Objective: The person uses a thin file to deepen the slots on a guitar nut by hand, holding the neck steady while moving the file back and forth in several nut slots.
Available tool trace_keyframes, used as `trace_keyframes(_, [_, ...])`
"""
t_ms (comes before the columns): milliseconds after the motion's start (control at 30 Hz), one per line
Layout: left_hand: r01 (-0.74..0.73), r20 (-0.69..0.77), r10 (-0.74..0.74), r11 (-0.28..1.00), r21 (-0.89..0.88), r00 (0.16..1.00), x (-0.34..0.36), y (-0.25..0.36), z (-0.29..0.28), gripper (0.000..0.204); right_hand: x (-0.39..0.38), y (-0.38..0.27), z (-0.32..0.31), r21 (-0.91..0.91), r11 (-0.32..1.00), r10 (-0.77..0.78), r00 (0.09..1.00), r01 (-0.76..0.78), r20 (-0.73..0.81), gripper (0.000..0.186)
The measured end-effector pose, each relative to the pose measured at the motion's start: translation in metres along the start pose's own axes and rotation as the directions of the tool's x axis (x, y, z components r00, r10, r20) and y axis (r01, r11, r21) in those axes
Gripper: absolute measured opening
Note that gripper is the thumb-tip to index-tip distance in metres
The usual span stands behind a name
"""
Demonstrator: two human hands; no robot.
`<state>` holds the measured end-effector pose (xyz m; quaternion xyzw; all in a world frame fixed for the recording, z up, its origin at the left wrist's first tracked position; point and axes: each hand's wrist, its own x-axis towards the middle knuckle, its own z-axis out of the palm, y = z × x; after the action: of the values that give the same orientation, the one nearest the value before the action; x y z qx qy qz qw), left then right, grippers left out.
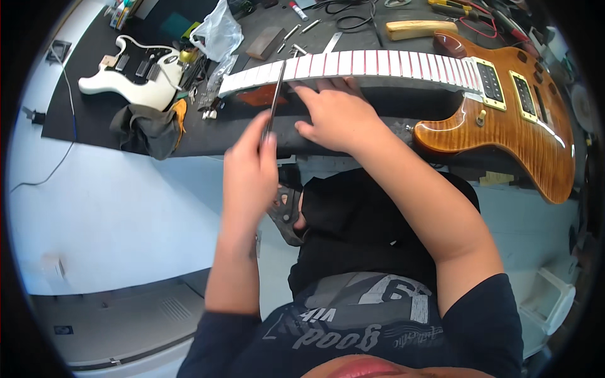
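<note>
Guitar (535, 138), amber and glossy, lies face up on the desk (205, 142), body at the right, its neck (378, 63) reaching left under white strips with reddish lines between. The left hand (249, 167) pinches a thin tool (276, 94) between thumb and fingers, the tool's far end at the neck's left part. The right hand (340, 116) rests at the neck's near edge, thumb apart, fingers slightly spread, their tips partly hidden. A white guitar (129, 91) and a dark cloth (145, 131) lie at the left.
</note>
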<state>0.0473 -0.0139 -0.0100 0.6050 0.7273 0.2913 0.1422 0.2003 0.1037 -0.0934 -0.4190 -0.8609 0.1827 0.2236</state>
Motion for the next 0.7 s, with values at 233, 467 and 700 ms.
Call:
trace_keyframes(233, [-0.281,-0.068,0.285,0.957,0.073,0.956,0.050,-0.005,-0.001,0.034,0.005,-0.002,-0.005,0.022,0.999,-0.031,0.999,0.031,-0.008,0.075])
trace_keyframes(467, [-0.048,0.017,0.047,0.998,0.047,0.999,0.022,0.008,-0.001,0.036,-0.002,0.000,0.001,-0.020,1.000,-0.013,0.999,0.011,-0.051,0.075])
trace_keyframes(700, [-0.190,-0.019,0.190,0.982,-0.003,0.982,0.038,0.003,0.006,0.035,0.001,0.009,-0.004,-0.035,0.999,-0.002,1.000,0.001,-0.014,0.076])
